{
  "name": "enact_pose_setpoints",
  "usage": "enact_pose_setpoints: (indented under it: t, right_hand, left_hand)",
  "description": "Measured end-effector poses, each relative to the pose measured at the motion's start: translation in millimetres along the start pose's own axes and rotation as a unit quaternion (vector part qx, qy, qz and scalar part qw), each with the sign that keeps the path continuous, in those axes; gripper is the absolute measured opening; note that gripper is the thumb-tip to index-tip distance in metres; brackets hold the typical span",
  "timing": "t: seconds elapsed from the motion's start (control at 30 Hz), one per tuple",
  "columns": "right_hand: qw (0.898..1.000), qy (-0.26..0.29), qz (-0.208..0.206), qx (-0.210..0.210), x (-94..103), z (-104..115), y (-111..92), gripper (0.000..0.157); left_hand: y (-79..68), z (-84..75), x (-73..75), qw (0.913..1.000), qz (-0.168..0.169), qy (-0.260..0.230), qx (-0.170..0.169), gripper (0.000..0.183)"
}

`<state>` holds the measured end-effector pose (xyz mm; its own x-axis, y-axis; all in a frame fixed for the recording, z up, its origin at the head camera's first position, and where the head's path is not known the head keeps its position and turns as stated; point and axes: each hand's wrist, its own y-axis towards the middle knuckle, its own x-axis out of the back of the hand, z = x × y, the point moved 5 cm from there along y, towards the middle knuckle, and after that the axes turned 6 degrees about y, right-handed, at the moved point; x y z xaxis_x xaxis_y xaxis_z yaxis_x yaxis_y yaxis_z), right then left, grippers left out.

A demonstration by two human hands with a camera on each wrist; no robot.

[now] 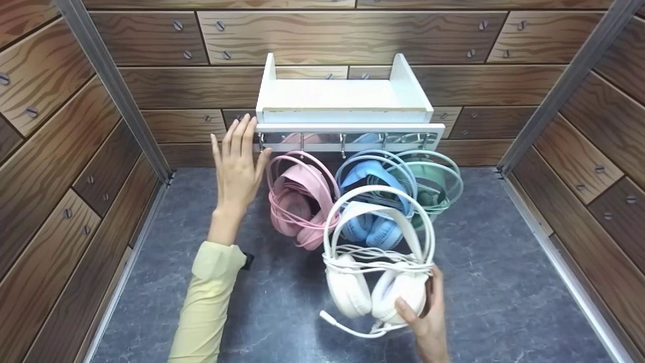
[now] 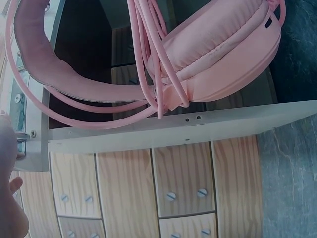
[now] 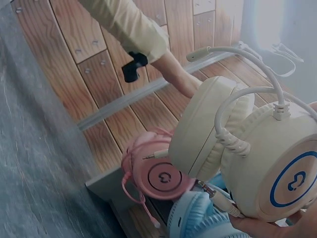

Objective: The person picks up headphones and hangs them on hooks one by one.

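My right hand (image 1: 428, 315) grips a white headset (image 1: 380, 193) by one earcup, thumb on the cup's front. Its cable is wound around the band, and its microphone boom (image 1: 347, 330) points left. In the right wrist view the earcup (image 3: 292, 178) shows a blue logo, and an audio plug (image 3: 210, 191) dangles beside it. My left hand (image 1: 236, 174) lies with straight fingers against the left end of the white hook rail (image 1: 347, 127). Close to that hand hangs a pink headset (image 1: 305, 176). A blue headset (image 1: 370, 169) and a green headset (image 1: 433, 176) hang further right.
Above the rail is a white shelf (image 1: 332, 93) with raised sides. Several metal hooks (image 1: 343, 143) line the rail. Wood-patterned panels (image 1: 352, 35) enclose the back and sides, framed by metal strips (image 1: 118, 91). The floor surface (image 1: 504, 282) is dark grey-blue.
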<state>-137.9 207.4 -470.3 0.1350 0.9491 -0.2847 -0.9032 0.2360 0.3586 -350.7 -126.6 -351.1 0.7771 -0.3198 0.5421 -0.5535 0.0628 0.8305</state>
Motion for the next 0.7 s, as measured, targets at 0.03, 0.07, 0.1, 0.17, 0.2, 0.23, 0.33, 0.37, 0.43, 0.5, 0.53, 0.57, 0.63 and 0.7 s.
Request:
enact_pose_setpoints:
  t: [0.03, 0.07, 0.1, 0.17, 0.2, 0.23, 0.33, 0.37, 0.43, 0.5, 0.53, 0.57, 0.63, 0.7]
  right_hand:
    - [1.000, -0.001, 0.001, 0.000, -2.0, -1, 0, 0.081]
    - [1.000, -0.001, 0.002, -0.002, -4.1, -1, -1, 0.081]
    - [1.000, -0.002, 0.004, -0.002, -6.0, -1, -1, 0.082]
    - [1.000, -0.001, 0.008, -0.002, -9.7, -2, -2, 0.083]
    - [1.000, 0.000, 0.010, -0.003, -11.5, -2, -3, 0.083]
    - [1.000, -0.001, 0.014, -0.001, -13.3, -2, -3, 0.083]
    - [1.000, -0.003, 0.022, 0.002, -18.8, -3, -4, 0.084]
    - [1.000, -0.003, 0.024, 0.003, -20.6, -4, -5, 0.084]
    - [1.000, -0.004, 0.028, 0.003, -24.7, -5, -6, 0.084]
    - [0.999, -0.004, 0.032, 0.006, -29.0, -6, -6, 0.084]
    - [0.999, -0.005, 0.035, 0.005, -31.1, -7, -6, 0.084]
    - [0.999, -0.003, 0.038, 0.007, -33.5, -7, -7, 0.084]
    - [0.999, -0.003, 0.046, 0.012, -38.3, -8, -7, 0.084]
    - [0.998, 0.001, 0.054, 0.024, -43.2, -8, -7, 0.084]
  left_hand:
    - [-0.1, 0.0, 0.0, 1.0000, 0.000, 0.000, 0.000, 0.060]
    - [-0.1, 0.1, -0.4, 1.0000, 0.000, -0.001, 0.000, 0.060]
    - [-0.2, 0.0, -0.4, 1.0000, 0.001, 0.000, 0.001, 0.060]
    - [-0.3, -0.2, -0.3, 1.0000, 0.002, 0.001, 0.001, 0.060]
    - [-0.2, -0.2, -0.5, 1.0000, 0.001, 0.001, 0.001, 0.060]
    - [-0.1, -0.1, -0.5, 1.0000, 0.000, 0.002, 0.001, 0.060]
    - [0.1, 0.0, -0.4, 1.0000, 0.000, 0.000, 0.001, 0.061]
    - [0.2, 0.1, -0.4, 1.0000, 0.000, -0.002, 0.002, 0.061]
    - [0.2, 0.2, -0.1, 1.0000, 0.002, -0.005, 0.002, 0.061]
    - [0.1, 0.1, 0.4, 1.0000, 0.005, -0.007, 0.002, 0.061]
    - [0.2, 0.2, 0.7, 1.0000, 0.006, -0.007, 0.002, 0.061]
    - [0.2, 0.3, 1.1, 0.9999, 0.009, -0.006, 0.002, 0.061]
    - [0.3, 0.7, 1.6, 0.9999, 0.014, -0.002, 0.001, 0.061]
    - [1.1, 1.3, 2.5, 0.9998, 0.018, 0.002, -0.002, 0.060]
